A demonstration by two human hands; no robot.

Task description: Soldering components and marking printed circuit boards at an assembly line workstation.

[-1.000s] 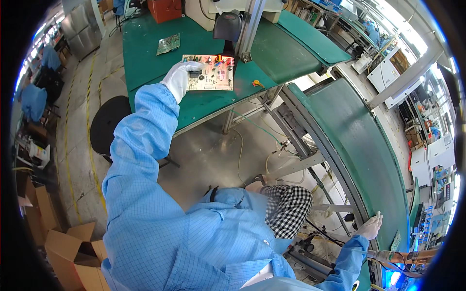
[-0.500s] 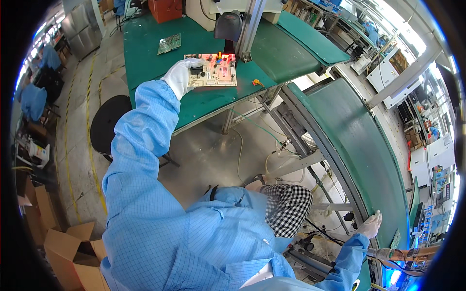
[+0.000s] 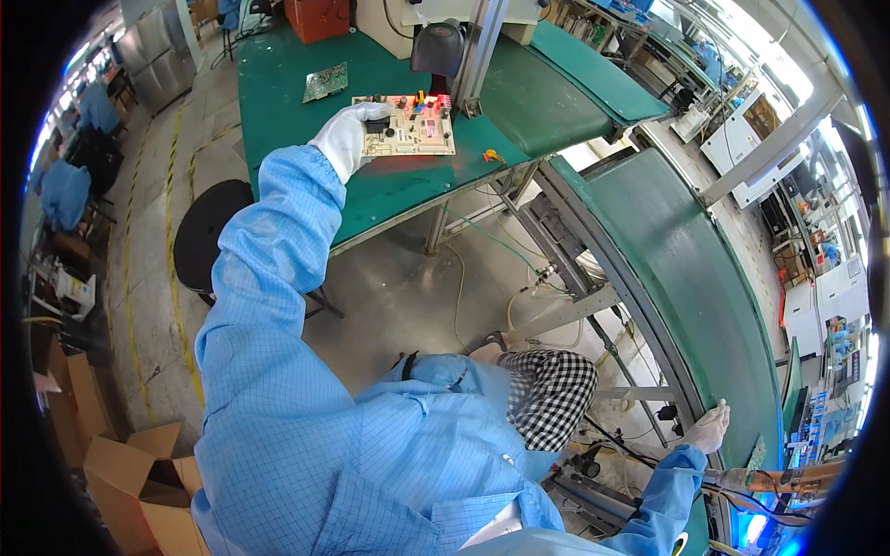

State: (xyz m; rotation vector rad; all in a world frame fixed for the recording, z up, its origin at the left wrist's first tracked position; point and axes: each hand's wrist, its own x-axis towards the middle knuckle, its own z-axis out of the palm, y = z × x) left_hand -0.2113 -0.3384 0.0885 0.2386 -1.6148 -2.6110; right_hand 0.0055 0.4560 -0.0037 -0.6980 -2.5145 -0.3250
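My left hand, in a white glove, grips the left end of a pale circuit board studded with components. The board is held over the green table, beneath a dark scanner head, and red light falls on its far right part. Off to the right, my gloved right hand rests at the near edge of the green conveyor belt, its fingers stretched out and nothing visible in them. A second circuit board lies on the table beyond my left hand.
A metal post stands beside the scanner. A small orange-yellow object lies near the table corner. Another board is on the belt past my right hand. A black stool and an open cardboard box stand at left.
The board in my left hand has shifted slightly away from me, toward the scanner, and its near edge has lifted. My right hand has stayed in place.
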